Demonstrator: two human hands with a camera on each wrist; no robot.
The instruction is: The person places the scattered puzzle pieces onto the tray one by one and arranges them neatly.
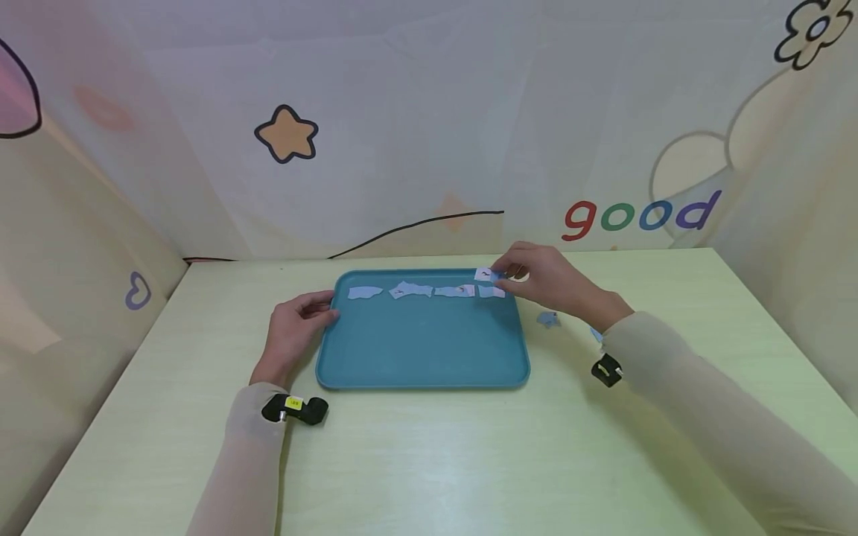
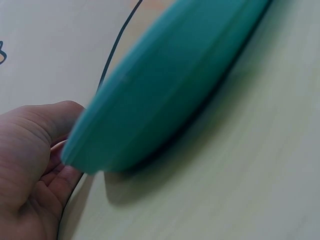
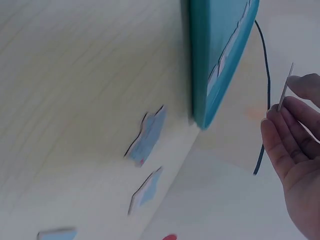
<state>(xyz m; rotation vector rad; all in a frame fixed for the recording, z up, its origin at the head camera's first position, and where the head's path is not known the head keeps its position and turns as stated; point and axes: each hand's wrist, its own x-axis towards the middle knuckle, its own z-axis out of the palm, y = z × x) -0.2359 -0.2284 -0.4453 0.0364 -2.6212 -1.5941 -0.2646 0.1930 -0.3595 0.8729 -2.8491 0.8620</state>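
Observation:
A blue-green tray [image 1: 422, 350] lies on the table, with a row of several flat pale-blue puzzle pieces [image 1: 411, 290] along its far edge. My left hand [image 1: 295, 331] holds the tray's left rim; in the left wrist view its thumb and fingers lie about the tray's corner [image 2: 95, 155]. Above the tray's far right corner, my right hand [image 1: 553, 281] pinches another puzzle piece [image 1: 485, 275] between thumb and fingertips. From the right wrist view this piece [image 3: 285, 89] appears thin and edge-on, raised off the tray.
Right of the tray, loose puzzle pieces lie on the pale wooden table [image 1: 429, 461], one [image 1: 548, 319] near the rim and another [image 1: 596, 335] partly behind the right wrist. A printed cloth backdrop [image 1: 402, 134] stands along the table's far edge.

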